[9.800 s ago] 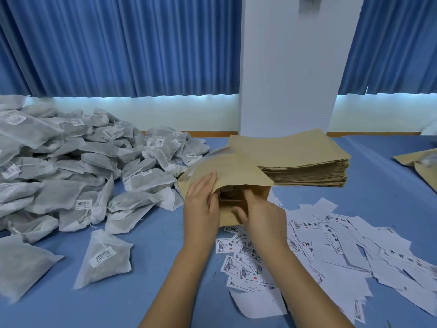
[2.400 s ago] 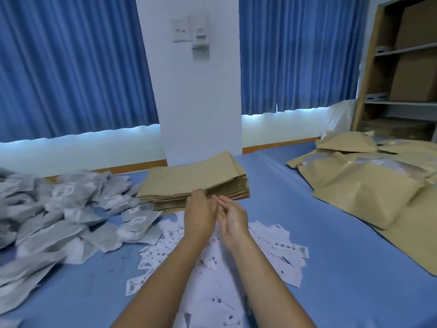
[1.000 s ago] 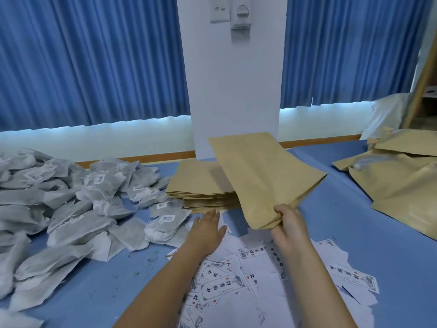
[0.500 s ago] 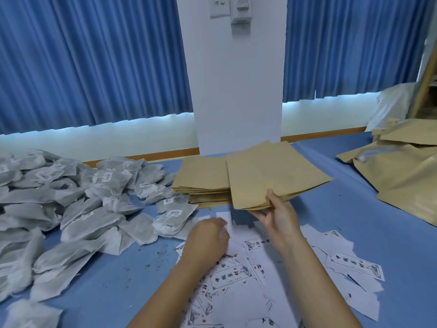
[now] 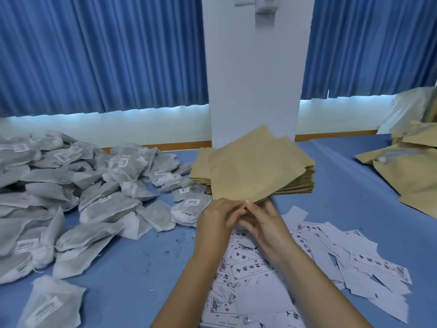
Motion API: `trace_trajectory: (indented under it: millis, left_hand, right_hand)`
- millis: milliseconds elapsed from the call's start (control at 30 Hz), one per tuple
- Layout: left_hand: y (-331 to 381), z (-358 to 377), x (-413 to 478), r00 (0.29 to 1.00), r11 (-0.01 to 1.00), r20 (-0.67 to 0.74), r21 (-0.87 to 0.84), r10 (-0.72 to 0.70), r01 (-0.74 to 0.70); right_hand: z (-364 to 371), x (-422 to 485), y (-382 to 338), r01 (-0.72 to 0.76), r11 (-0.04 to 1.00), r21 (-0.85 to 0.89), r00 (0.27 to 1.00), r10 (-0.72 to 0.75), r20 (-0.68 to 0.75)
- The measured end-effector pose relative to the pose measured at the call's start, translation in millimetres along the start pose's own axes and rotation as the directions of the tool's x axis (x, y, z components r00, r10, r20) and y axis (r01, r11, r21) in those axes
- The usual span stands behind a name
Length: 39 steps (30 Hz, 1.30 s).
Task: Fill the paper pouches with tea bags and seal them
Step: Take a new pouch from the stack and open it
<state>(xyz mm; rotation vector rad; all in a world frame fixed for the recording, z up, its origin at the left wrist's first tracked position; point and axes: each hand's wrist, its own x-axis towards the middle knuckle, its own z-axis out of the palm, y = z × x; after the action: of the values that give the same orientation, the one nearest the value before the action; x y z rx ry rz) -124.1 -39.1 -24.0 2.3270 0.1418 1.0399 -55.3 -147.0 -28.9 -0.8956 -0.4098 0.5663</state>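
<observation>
The paper pouch [image 5: 255, 169] is flat and looks empty; it hangs low over the stack of pouches [image 5: 300, 183], a little tilted, with its near edge toward the person. One second ago the right hand [image 5: 267, 226] alone held it high and the left hand [image 5: 217, 221] lay open on the paper labels [image 5: 314, 252]; now the pouch is lowered and both hands meet at its near edge. The right hand pinches this edge between thumb and bent fingers; the left fingers are bent too and their tips reach the same edge, but I cannot tell if they already grip it. I judge that the person starts to open the mouth of the pouch, so the filling step begins and nothing is sealed yet. The tea bags [image 5: 99, 185] lie in a big heap on the left of the blue table [image 5: 142, 261], near the left hand; filled pouches [image 5: 406, 171] lie well apart at the right.
</observation>
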Motion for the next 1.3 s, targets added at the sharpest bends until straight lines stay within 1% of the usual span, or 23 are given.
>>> trace_trajectory:
  millis: [100,200,300,400,467,533,600,667,733,767,800,833,867,900,933,1000,1033,1067,1133,1167,1233,1267,1300]
  left_hand:
    - [1,-4,2,0.991,0.983,0.022,-0.124,-0.131,0.132]
    - [-1,-7,3,0.986,0.970,0.000,-0.181,-0.165,0.162]
    - [-1,-8,2,0.994,0.992,-0.046,-0.078,-0.100,0.096]
    - [6,-5,-2,0.996,1.000,0.087,-0.002,-0.023,0.024]
    - [9,0,-4,0.991,0.999,0.133,0.050,0.006,-0.013]
    - [12,2,-3,0.988,0.994,0.154,0.110,0.004,-0.021]
    - [7,5,-1,0.982,0.979,0.183,0.202,-0.056,0.018]
    - [6,4,-1,0.979,0.939,0.192,0.345,-0.067,-0.003]
    - [14,3,-5,0.990,0.924,0.141,0.378,0.005,-0.059]
    - [17,3,-6,0.993,0.931,0.114,0.361,0.020,-0.060]
    - [17,3,-7,0.999,0.950,0.032,0.312,0.015,-0.025]
    - [18,-2,-5,0.996,0.973,-0.058,0.219,-0.063,0.074]
    - [15,-8,-2,0.974,0.974,-0.148,0.126,-0.170,0.189]
    - [9,-14,0,0.945,0.962,-0.225,0.086,-0.236,0.261]
    - [1,-18,1,0.930,0.958,-0.284,0.098,-0.232,0.269]
    - [-5,-26,-3,0.952,0.974,-0.264,0.118,-0.156,0.193]
    - [3,-27,-6,0.976,0.986,-0.200,0.118,-0.088,0.113]
    - [11,-24,-9,0.993,0.990,-0.122,0.140,0.005,0.012]
    - [23,-11,-10,0.990,0.951,-0.037,0.283,0.139,-0.123]
    - [28,-6,-9,0.993,0.931,-0.018,0.349,0.118,-0.104]
    - [34,0,-7,0.994,0.886,-0.097,0.454,-0.053,0.091]
    - [34,2,-7,0.987,0.870,-0.113,0.467,-0.116,0.156]
    - [34,0,-9,0.986,0.882,-0.102,0.441,-0.136,0.167]
  right_hand:
    - [-1,-2,-6,0.008,0.996,-0.092,0.999,-0.004,0.052]
    - [0,-2,-9,0.023,0.992,-0.126,0.994,-0.008,0.113]
    - [4,-3,-7,0.022,0.992,-0.128,0.993,-0.007,0.114]
    - [5,-4,-7,0.034,0.983,-0.183,0.998,-0.042,-0.037]
    - [7,-5,-8,0.036,0.969,-0.244,0.991,-0.066,-0.115]
    - [8,-5,-5,0.029,0.936,-0.351,0.985,-0.086,-0.148]
    - [11,-6,-1,0.012,0.889,-0.458,0.986,-0.086,-0.141]
    - [13,-6,1,0.011,0.873,-0.488,0.992,-0.072,-0.106]
    - [15,-5,2,0.008,0.849,-0.528,0.991,-0.076,-0.107]
    - [15,-3,2,0.002,0.829,-0.559,0.989,-0.085,-0.122]
    - [15,-2,3,-0.010,0.819,-0.573,0.987,-0.084,-0.138]
    - [13,-1,3,-0.035,0.821,-0.570,0.987,-0.062,-0.150]
    - [11,-2,3,-0.067,0.832,-0.551,0.987,-0.025,-0.157]
    - [9,-3,3,-0.107,0.843,-0.527,0.985,0.017,-0.173]
    - [6,-3,2,-0.133,0.851,-0.508,0.981,0.039,-0.191]
    - [6,-4,0,-0.126,0.837,-0.532,0.977,0.012,-0.213]
    - [7,-4,0,-0.104,0.795,-0.597,0.976,-0.035,-0.217]
    - [8,-2,-2,-0.085,0.698,-0.711,0.973,-0.095,-0.210]
    - [9,1,-2,-0.068,0.447,-0.892,0.961,-0.212,-0.180]
    - [11,0,-3,-0.055,0.445,-0.894,0.951,-0.248,-0.183]
    - [12,-5,1,-0.014,0.503,-0.864,0.948,-0.269,-0.172]
    - [14,-8,1,-0.012,0.524,-0.852,0.955,-0.248,-0.166]
    - [16,-10,2,-0.026,0.570,-0.821,0.958,-0.220,-0.183]
